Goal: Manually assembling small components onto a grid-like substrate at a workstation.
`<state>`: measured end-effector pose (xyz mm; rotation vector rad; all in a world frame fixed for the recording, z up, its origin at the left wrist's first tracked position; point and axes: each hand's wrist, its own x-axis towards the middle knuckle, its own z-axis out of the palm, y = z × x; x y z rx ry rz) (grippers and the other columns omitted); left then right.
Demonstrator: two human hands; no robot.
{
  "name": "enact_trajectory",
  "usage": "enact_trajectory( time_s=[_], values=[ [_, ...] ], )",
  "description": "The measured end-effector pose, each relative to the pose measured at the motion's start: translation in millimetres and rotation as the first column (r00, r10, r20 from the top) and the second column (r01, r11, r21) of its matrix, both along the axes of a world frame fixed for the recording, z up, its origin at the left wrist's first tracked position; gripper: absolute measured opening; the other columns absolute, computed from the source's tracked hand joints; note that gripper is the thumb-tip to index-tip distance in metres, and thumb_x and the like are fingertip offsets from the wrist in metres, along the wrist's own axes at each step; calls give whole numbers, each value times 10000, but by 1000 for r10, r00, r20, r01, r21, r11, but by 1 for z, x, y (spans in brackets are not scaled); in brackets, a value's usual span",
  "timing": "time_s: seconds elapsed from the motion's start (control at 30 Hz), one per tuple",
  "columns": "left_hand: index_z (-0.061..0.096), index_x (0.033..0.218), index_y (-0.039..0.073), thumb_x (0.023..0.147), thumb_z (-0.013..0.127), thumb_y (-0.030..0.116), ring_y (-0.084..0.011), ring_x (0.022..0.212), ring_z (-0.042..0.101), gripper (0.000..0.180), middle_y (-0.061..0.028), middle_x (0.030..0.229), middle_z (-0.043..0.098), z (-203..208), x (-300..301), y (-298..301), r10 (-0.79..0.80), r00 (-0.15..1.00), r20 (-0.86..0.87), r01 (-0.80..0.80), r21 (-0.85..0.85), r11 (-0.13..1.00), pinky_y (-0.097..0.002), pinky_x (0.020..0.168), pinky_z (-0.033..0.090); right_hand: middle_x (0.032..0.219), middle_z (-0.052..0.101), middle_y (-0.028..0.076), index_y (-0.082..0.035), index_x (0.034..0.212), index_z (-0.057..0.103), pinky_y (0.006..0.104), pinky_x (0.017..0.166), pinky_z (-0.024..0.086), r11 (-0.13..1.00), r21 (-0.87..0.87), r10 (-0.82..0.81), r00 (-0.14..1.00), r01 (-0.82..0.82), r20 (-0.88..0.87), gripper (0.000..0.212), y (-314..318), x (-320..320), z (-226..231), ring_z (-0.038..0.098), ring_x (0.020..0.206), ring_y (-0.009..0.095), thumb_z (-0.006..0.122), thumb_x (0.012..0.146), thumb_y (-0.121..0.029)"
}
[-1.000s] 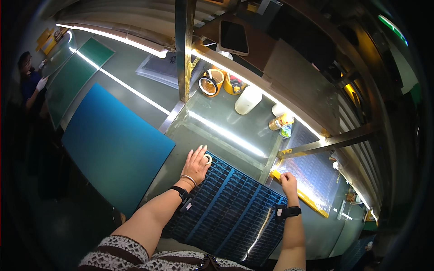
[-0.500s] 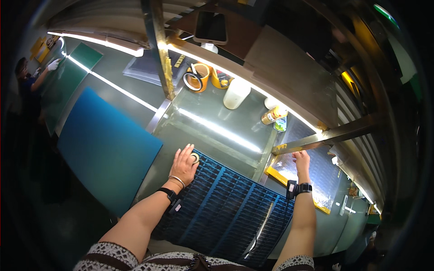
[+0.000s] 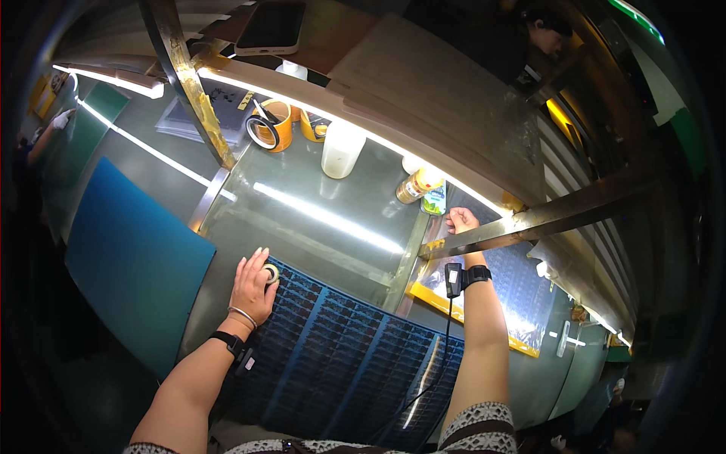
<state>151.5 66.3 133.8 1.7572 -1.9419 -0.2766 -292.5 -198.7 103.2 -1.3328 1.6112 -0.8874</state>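
Note:
A dark blue sheet [image 3: 318,356] patterned with rows of small black shapes lies in front of me. At its far left corner my left hand [image 3: 253,291] rests palm down, with a small pale roll of tape [image 3: 271,274] held at the thumb. My right hand [image 3: 462,220] reaches past a slanted metal post [image 3: 491,238], its fingers curled together; what they hold, if anything, is hidden. Close beside those fingers are a green and blue packet [image 3: 434,200] and a brown bottle with a yellow cap [image 3: 418,186].
A plain blue sheet [image 3: 136,257] lies on the left. Tape rolls [image 3: 278,129] and a white bottle [image 3: 342,151] stand under the lit shelf, which bears a phone [image 3: 271,29]. A plastic-covered panel with yellow edging [image 3: 522,303] is at right. Other people are at far left and upper right.
My view has swung to the right. The right hand has moved farther away, up to the packet and brown bottle. My left hand stays at the sheet's corner with the tape roll.

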Motion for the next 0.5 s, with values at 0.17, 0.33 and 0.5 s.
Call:
enact_trajectory(
  time_s=[0.17,0.33,0.5],
  values=[
    [471,985,69,816,620,109,-359,1315,364,229,-166,1399,408,1,0,-1,5,1000,-1,-5,9,1000,-520,1090,249,807,634,4,-56,938,612,220,566,450,998,58,-17,999,20,-49,215,-10,13,10,560,682,66,614,911,-269],
    [426,982,63,812,605,70,-393,1311,364,247,-199,1391,406,3,-3,-2,-14,1000,1,14,3,1000,-533,1085,244,710,611,-9,-59,872,626,214,539,411,998,28,56,994,-54,-96,159,-10,13,15,532,620,59,670,856,-211],
    [464,992,70,806,622,97,-369,1308,374,245,-171,1391,415,4,-5,-4,-3,1000,10,3,-7,1000,-522,1084,255,676,609,-9,-38,828,639,223,556,429,993,-87,58,983,-74,-173,137,-8,13,18,536,604,61,696,823,-162]
  ],
)
